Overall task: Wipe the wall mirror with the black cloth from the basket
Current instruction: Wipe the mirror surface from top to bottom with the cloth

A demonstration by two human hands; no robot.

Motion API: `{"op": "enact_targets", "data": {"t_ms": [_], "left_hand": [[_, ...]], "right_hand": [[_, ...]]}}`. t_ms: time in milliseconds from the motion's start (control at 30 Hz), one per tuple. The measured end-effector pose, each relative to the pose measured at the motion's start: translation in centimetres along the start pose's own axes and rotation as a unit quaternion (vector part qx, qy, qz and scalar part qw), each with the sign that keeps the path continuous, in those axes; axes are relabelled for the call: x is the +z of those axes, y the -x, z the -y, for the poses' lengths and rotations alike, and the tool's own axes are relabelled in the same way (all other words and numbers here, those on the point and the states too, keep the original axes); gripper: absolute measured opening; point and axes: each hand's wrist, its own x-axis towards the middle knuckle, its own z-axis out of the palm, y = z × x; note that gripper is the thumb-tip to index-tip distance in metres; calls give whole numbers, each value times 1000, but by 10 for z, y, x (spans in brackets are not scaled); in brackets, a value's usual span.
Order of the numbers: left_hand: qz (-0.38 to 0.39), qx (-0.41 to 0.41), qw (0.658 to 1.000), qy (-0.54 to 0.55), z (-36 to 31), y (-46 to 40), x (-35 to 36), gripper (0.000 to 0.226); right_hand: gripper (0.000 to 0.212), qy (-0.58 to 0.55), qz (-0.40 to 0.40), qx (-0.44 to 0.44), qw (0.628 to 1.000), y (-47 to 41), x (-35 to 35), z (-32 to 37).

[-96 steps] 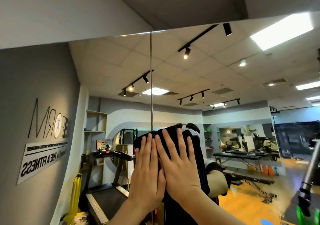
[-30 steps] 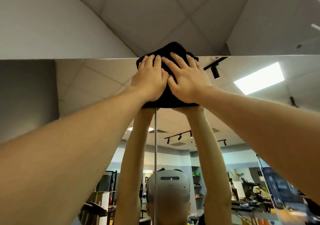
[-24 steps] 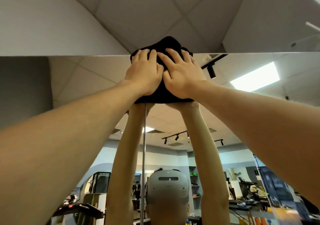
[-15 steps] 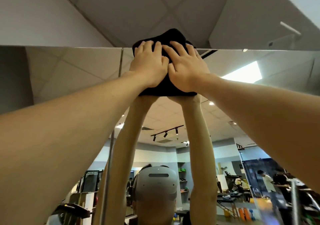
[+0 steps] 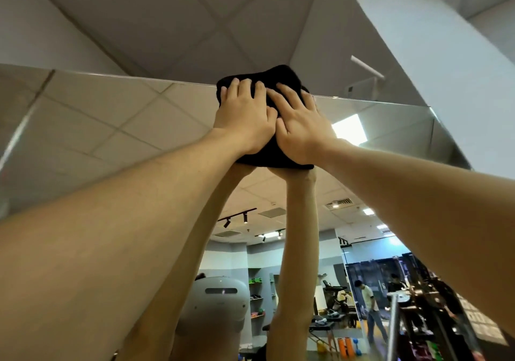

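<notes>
The black cloth is bunched against the top edge of the wall mirror, its upper part poking above the mirror's rim. My left hand and my right hand lie side by side on the cloth, fingers spread and straight, pressing it flat to the glass. Both arms reach steeply upward. The mirror reflects my raised arms, a white headset and a gym room. The basket is out of view.
A white wall meets the mirror's right end at a corner. Grey ceiling tiles run above the mirror's top edge. A metal pole rises at the lower right. People and gym equipment show only as reflections.
Both hands went from mid-mirror up to its top edge with the cloth, then slid it right along the edge. The vertical mirror seam that was under the cloth now lies far left.
</notes>
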Motion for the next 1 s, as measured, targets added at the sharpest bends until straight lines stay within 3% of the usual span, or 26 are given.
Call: {"op": "enact_targets", "data": {"t_ms": [400,733,1000], "left_hand": [[6,3,1000,-5,-169,-28,75,61],[6,32,999,2,-263,-60,119,59],[-6,48,999,-3,-299,-79,138,54]], "right_hand": [[69,11,-10,-12,1000,40,-32,-184],[66,-4,-27,24,999,63,-58,-282],[65,-16,-34,42,998,70,-68,-321]]}}
